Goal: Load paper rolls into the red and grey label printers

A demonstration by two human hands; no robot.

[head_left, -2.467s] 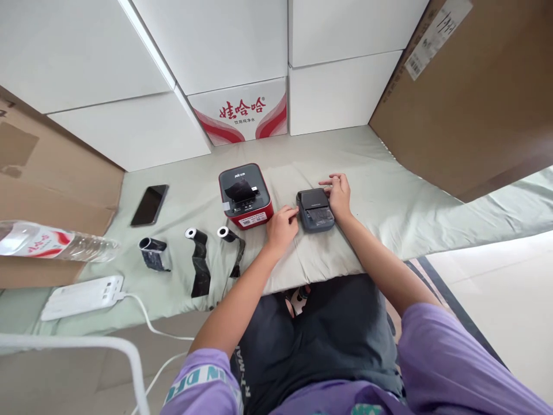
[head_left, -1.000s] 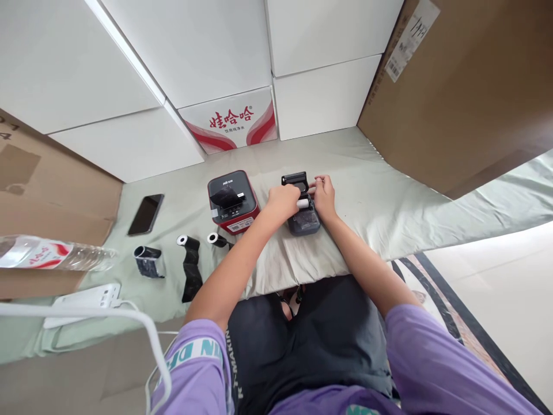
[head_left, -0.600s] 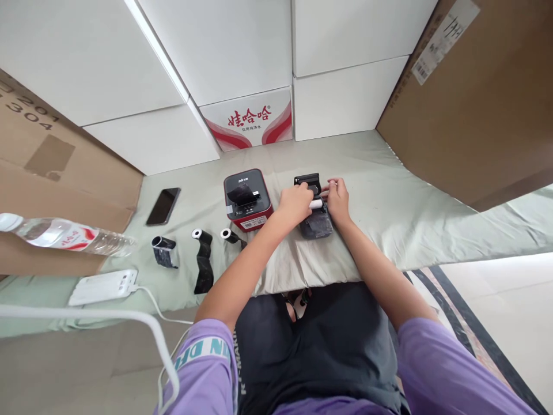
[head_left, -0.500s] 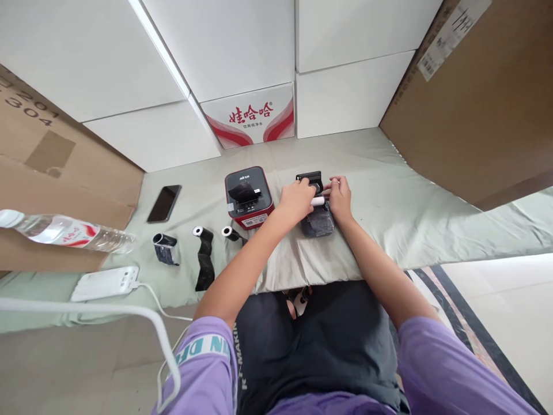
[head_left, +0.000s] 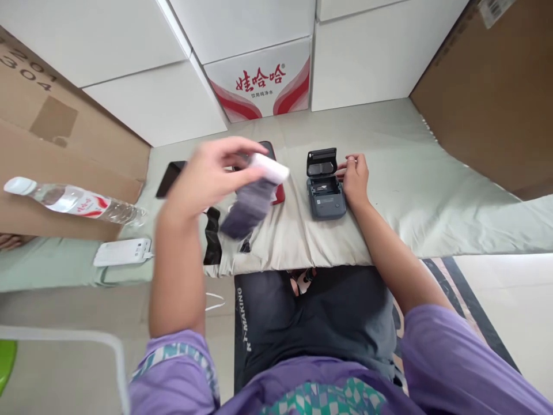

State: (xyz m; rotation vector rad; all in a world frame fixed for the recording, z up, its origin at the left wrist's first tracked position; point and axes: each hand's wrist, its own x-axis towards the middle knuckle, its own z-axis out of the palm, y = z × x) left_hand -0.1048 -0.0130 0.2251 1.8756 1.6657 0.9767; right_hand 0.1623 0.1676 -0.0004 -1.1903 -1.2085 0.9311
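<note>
My left hand [head_left: 216,178], blurred by motion, is closed on a label roll [head_left: 268,168], its white core end showing at the fingertips. A dark strip [head_left: 248,210] hangs from the roll. To the right stands a small black portable printer [head_left: 327,206], its lid [head_left: 322,162] raised and its inner compartment exposed. My right hand [head_left: 355,178] rests beside that printer, fingers loosely bent and apart, the tips at its right edge. Behind my left hand, a red and black printer [head_left: 279,194] is mostly hidden. Another dark unrolled strip [head_left: 212,236] lies below my left wrist.
A phone [head_left: 171,177], a water bottle [head_left: 86,203] and a white power bank [head_left: 123,252] lie on the left of the cloth-covered surface [head_left: 389,155]. White boxes [head_left: 263,80] line the back. Cardboard cartons [head_left: 488,98] flank the right and left. Another person's hand [head_left: 15,241] shows at far left.
My left hand has lifted the label roll off the portable printer and carried it left, above the red printer. My right hand stays beside the portable printer. The camera view has shifted.
</note>
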